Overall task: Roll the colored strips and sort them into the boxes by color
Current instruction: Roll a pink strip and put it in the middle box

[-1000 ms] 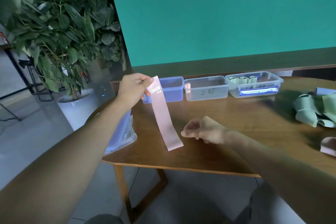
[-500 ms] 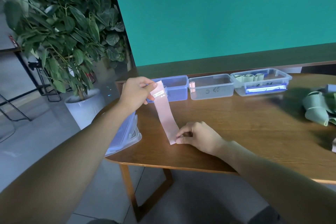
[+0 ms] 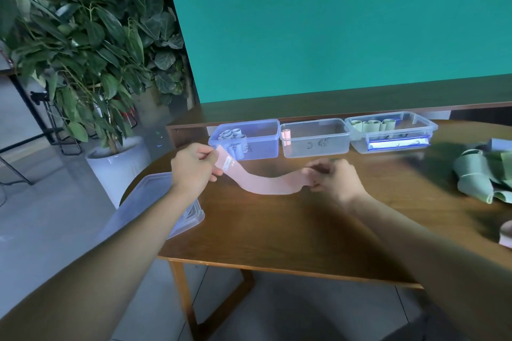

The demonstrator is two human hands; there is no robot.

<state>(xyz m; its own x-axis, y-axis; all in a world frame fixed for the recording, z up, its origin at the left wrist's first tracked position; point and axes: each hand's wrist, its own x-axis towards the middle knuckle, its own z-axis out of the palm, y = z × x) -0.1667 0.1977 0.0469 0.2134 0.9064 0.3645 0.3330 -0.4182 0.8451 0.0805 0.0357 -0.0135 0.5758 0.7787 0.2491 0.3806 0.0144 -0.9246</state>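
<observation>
A pink strip (image 3: 266, 183) sags in the air between my two hands, just above the wooden table (image 3: 291, 227). My left hand (image 3: 194, 167) pinches its labelled left end. My right hand (image 3: 331, 176) pinches the right end. Behind them stand three boxes in a row: a blue box (image 3: 263, 144) with several pale blue rolls, a clear middle box (image 3: 315, 141) with one pink roll (image 3: 286, 136) at its left wall, and a clear right box (image 3: 393, 133) with several green rolls.
A pile of loose green strips (image 3: 482, 174) lies at the table's right edge, with a pink piece (image 3: 506, 232) below it. Stacked box lids (image 3: 144, 202) overhang the left table corner. A potted plant (image 3: 83, 63) stands on the floor to the left.
My right hand took the strip's lower end off the table and lifted it to the right. The strip went from hanging down to stretching sideways between both hands; my left hand lowered.
</observation>
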